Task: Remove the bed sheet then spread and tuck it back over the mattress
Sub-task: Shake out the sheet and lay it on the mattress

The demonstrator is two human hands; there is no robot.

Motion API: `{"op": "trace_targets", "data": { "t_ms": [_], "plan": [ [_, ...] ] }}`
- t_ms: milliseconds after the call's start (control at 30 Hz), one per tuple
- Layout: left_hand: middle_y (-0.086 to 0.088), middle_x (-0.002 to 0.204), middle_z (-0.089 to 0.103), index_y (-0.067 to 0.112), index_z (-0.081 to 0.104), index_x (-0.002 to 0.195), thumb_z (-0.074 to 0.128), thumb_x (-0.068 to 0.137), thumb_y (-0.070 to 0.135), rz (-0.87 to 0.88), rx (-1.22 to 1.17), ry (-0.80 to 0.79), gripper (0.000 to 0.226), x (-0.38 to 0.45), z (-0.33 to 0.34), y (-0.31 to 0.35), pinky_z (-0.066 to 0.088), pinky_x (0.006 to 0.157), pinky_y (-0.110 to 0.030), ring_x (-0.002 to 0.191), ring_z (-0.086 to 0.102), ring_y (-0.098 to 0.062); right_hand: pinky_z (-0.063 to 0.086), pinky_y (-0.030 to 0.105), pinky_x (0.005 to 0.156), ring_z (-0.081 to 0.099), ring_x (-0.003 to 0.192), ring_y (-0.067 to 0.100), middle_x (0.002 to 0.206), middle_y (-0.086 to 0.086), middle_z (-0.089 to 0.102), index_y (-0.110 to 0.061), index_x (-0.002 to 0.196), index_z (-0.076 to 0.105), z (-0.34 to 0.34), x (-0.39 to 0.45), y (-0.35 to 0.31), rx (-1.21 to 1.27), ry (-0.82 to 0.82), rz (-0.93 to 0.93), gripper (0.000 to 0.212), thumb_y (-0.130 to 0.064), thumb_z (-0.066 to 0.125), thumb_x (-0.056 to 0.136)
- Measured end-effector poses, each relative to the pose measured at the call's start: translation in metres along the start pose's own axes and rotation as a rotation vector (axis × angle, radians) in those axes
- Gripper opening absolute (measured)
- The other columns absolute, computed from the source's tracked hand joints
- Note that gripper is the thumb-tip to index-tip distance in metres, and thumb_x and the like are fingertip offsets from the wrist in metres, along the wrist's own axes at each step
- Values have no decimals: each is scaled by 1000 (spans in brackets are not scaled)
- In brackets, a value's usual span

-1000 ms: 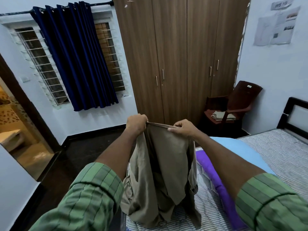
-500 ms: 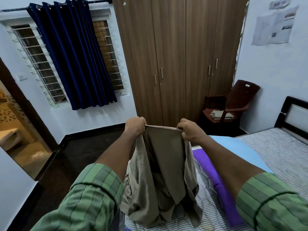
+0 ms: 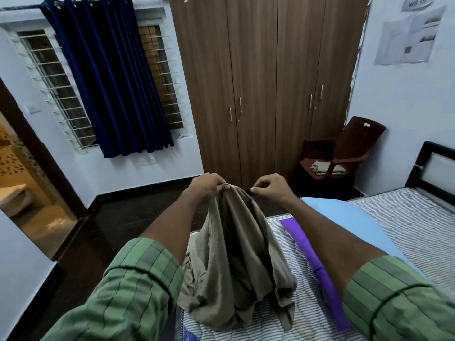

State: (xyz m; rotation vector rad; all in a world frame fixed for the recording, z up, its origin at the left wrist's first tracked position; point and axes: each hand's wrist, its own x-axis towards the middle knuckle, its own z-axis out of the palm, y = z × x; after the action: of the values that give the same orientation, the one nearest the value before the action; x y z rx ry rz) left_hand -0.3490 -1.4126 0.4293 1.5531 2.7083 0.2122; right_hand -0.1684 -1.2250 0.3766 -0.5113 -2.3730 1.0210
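Both hands, left hand [image 3: 205, 187] and right hand [image 3: 270, 189], pinch the khaki bed sheet [image 3: 234, 254] over the striped mattress [image 3: 406, 217] facing the wardrobe [image 3: 266, 82].

Both hands hold a bunched khaki bed sheet [image 3: 234, 254] up over the striped mattress [image 3: 406, 217]: the left hand [image 3: 205, 185] grips its top edge, the right hand [image 3: 269, 188] pinches it just beside. The sheet's lower folds rest on the mattress. A purple cloth [image 3: 317, 267] and a light blue cloth [image 3: 344, 217] lie under the right forearm
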Motion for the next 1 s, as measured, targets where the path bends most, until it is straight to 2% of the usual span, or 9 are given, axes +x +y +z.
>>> {"op": "trace_targets", "data": {
  "t_ms": [100, 200, 300, 400, 533, 700, 767, 867, 1000],
  "plan": [
    [7, 111, 72, 41, 71, 112, 53, 100, 44, 67, 64, -1, 22, -1, -1, 13, 54, 85, -41, 104, 65, -23, 58, 26, 80, 71, 89, 6, 92, -10, 75, -28, 100, 76, 18, 3, -16, 44, -106, -48, 31, -38, 85, 73],
    [-1, 118, 71, 46, 66, 126, 52, 97, 28, 129, 194, 7, 36, -5, -4, 19, 54, 85, -41, 107, 66, -29, 57, 26, 87, 69, 96, 3, 100, -12, 73, -28, 111, 71, 34, 10, -31, 5, -166, -128, 39, -13, 80, 76],
    [-8, 117, 68, 42, 61, 134, 52, 98, 18, 206, 349, -2, 44, -9, -8, 28, 50, 83, -40, 108, 65, -31, 58, 38, 88, 68, 94, 14, 95, -3, 72, -20, 99, 71, 40, 12, -42, 26, -197, -124, 30, -3, 75, 75],
    [-8, 108, 70, 37, 63, 130, 55, 99, 20, 267, 409, 49, 36, -14, -9, 43, 45, 71, -39, 99, 68, -31, 57, 52, 87, 68, 94, 22, 92, 3, 70, -17, 90, 65, 43, 9, -44, 41, -201, -93, 26, -9, 80, 69],
    [-8, 107, 71, 22, 65, 121, 57, 100, 24, 253, 520, 47, 22, -17, -11, 53, 50, 73, -41, 95, 70, -30, 57, 48, 77, 67, 87, 14, 88, -6, 69, -26, 87, 63, 51, 0, -40, -45, -98, -88, 30, -22, 84, 66],
    [-6, 109, 71, 29, 69, 112, 48, 102, 22, 203, 517, 82, 24, -19, -17, 41, 43, 70, -36, 100, 69, -31, 55, 39, 66, 63, 75, 8, 75, -10, 68, -32, 78, 66, 46, -5, -29, -82, -47, -41, 17, -30, 83, 73],
    [-6, 110, 71, 30, 70, 111, 48, 102, 24, 191, 486, 83, 25, -19, -18, 36, 40, 71, -35, 101, 68, -31, 56, 41, 66, 64, 70, 7, 70, -12, 68, -35, 76, 68, 42, -8, -23, -93, -8, -35, 4, -32, 71, 77],
    [-5, 108, 72, 31, 71, 112, 47, 106, 37, 209, 461, 83, 26, -17, -15, 29, 43, 72, -34, 100, 69, -30, 57, 43, 70, 65, 73, 5, 74, -17, 70, -38, 81, 70, 37, -10, -17, -134, 0, -31, 15, -27, 60, 81],
    [-6, 107, 72, 30, 71, 111, 44, 106, 42, 220, 432, 94, 30, -15, -10, 30, 47, 73, -36, 99, 69, -31, 58, 38, 73, 66, 80, 1, 80, -21, 72, -39, 86, 73, 34, -15, -17, -168, 35, -57, 22, -21, 61, 86]
  ]
}}
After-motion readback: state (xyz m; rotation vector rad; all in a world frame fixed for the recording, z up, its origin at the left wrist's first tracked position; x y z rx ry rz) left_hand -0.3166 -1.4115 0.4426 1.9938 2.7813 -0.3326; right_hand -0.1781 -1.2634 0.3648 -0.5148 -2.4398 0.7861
